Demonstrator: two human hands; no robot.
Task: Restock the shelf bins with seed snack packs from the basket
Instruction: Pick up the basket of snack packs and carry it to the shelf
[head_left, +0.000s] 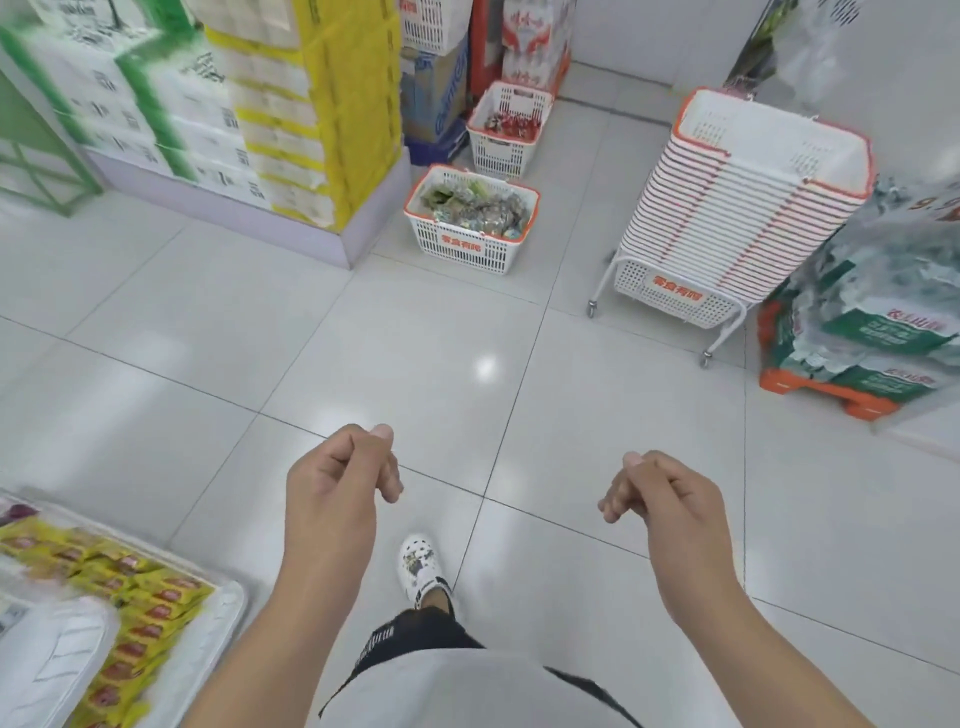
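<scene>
Bright, even overhead light; glare spot on floor tiles (485, 366) at centre. Motion blur, wide-angle warp toward 10 o'clock.

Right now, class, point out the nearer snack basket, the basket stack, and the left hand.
snack basket (457, 252), head view, front wall.
basket stack (727, 218), head view, stacked rims.
left hand (340, 470), head view, back of hand.
</scene>
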